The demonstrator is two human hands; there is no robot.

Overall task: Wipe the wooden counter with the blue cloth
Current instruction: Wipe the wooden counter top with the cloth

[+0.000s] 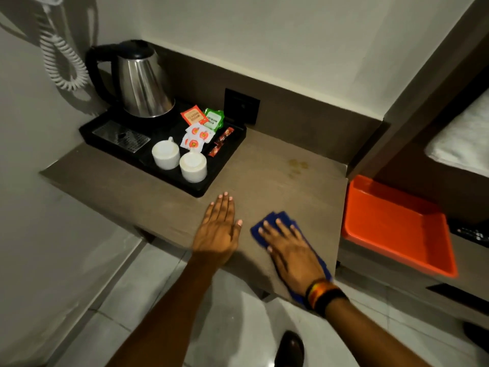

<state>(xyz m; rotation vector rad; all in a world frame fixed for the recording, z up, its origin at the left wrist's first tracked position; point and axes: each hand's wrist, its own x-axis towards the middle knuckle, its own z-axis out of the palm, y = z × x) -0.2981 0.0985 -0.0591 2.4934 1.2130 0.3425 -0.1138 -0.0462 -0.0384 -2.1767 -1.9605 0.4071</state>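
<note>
**Fingers flat on cloth, wiping near the front edge**

Fingers [277,229] of the right hand [291,255] lie spread and flat on the cloth [284,217]; they press it down and do not pinch it, probably so that a wide part of it rubs the counter [264,176]. The cloth is near the front edge, and its back part hangs a little over this edge under the wrist. The left hand [218,229] rests flat just beside, fingers straight and close together, holding nothing; I think it steadies the body. A tray [227,165] with kettle [143,83] and cups [180,160] stands in the back left corner, so the free surface is on the right. Some yellowish stains [297,165] show there, well apart from the cloth, not yet wiped. An orange bin [397,226] sits beside the counter's right end.
</note>
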